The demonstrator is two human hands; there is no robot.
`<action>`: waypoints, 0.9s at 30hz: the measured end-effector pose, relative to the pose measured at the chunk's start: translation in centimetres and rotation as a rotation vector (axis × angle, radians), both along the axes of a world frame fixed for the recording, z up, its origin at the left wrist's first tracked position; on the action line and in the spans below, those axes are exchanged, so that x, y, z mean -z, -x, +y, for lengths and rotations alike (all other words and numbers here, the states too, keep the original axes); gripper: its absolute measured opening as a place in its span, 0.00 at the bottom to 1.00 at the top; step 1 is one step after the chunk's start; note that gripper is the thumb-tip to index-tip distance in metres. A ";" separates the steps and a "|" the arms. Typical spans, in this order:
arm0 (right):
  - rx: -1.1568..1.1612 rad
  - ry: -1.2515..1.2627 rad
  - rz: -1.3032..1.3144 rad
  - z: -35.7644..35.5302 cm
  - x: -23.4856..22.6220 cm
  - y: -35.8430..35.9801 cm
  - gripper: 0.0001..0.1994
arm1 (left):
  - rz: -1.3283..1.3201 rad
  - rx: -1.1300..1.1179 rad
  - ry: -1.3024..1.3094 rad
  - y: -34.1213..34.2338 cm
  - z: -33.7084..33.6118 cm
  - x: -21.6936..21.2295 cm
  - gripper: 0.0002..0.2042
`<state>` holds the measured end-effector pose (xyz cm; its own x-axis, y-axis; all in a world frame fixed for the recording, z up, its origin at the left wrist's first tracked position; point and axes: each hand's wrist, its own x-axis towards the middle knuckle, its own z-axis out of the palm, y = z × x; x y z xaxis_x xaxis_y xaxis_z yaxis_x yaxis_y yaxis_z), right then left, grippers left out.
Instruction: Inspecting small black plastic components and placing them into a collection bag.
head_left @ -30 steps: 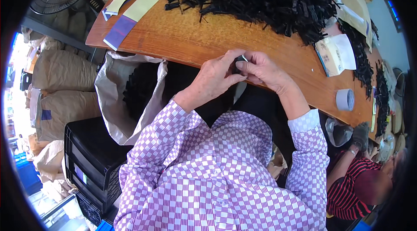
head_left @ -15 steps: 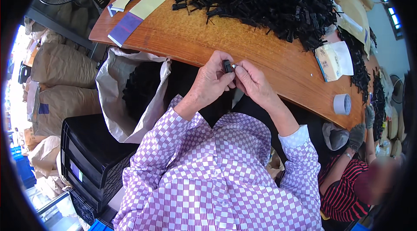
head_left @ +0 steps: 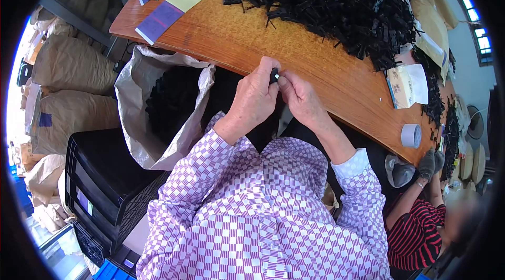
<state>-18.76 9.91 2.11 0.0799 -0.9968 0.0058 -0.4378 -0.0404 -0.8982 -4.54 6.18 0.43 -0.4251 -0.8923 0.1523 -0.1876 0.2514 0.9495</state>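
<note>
My left hand [head_left: 251, 98] is closed around a small black plastic part [head_left: 274, 75] just off the table's near edge. Only a bit of the part shows between thumb and fingers, with a tiny light-coloured tip beside it. My right hand [head_left: 305, 103] comes in from the other side, its thumb and fingers pinched at that light tip. Whether the right fingers hold a separate small piece cannot be made out. Beyond my hands, a big heap of black plastic parts [head_left: 336, 9] lies on the wooden table [head_left: 231, 40].
Left of my lap stands an open white sack [head_left: 131, 101] with black parts inside, beside a black crate [head_left: 100, 175]. Yellow and purple paper strips [head_left: 160, 21], a tissue pack [head_left: 402, 88] and a tape roll [head_left: 411, 136] lie on the table. At right sits a co-worker with gloved hands [head_left: 427, 164].
My left hand has turned, so less of the black part shows. My right fingers stay close against it. The co-worker's gloved hands have come nearer each other. The whole view has shifted slightly.
</note>
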 end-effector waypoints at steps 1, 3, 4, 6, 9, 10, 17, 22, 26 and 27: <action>0.020 0.003 -0.020 -0.3 0.5 -0.1 0.11 | -0.028 -0.053 0.093 0.0 -0.1 -0.1 0.16; 0.043 0.007 -0.042 -0.8 1.3 -0.3 0.11 | -0.055 -0.096 0.128 0.1 -0.1 -0.4 0.15; 0.048 0.025 -0.081 -1.0 1.6 -0.5 0.11 | -0.082 -0.138 0.163 0.1 -0.1 -0.6 0.13; 0.055 0.047 -0.123 -1.0 1.7 -0.4 0.11 | -0.072 -0.128 0.148 0.1 -0.3 -0.1 0.14; 0.059 -0.034 -0.165 -0.7 0.8 0.3 0.10 | -0.018 -0.120 0.094 0.4 -0.1 0.0 0.14; 0.035 -0.037 -0.218 -0.5 0.6 0.7 0.10 | 0.026 -0.122 0.050 0.6 0.0 -0.1 0.13; 0.124 -0.130 -0.547 1.1 -0.5 2.4 0.10 | 0.893 0.167 -0.793 -0.1 -0.4 -3.0 0.13; 0.111 -0.081 -0.678 1.9 -0.7 3.2 0.10 | 0.804 0.216 -0.823 0.5 0.1 -2.7 0.18; 0.105 -0.122 -0.837 2.2 -0.8 4.0 0.10 | 0.713 0.461 -0.837 1.3 0.6 -2.7 0.19; 0.107 -0.121 -0.841 2.3 -1.0 4.3 0.10 | 0.689 0.539 -0.834 1.4 0.8 -2.8 0.19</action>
<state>-23.09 12.21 3.07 0.0023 -0.9963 -0.0855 0.3803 0.0800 -0.9214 -5.95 6.94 3.19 -0.8292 -0.5572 -0.0441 0.3623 -0.5959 0.7167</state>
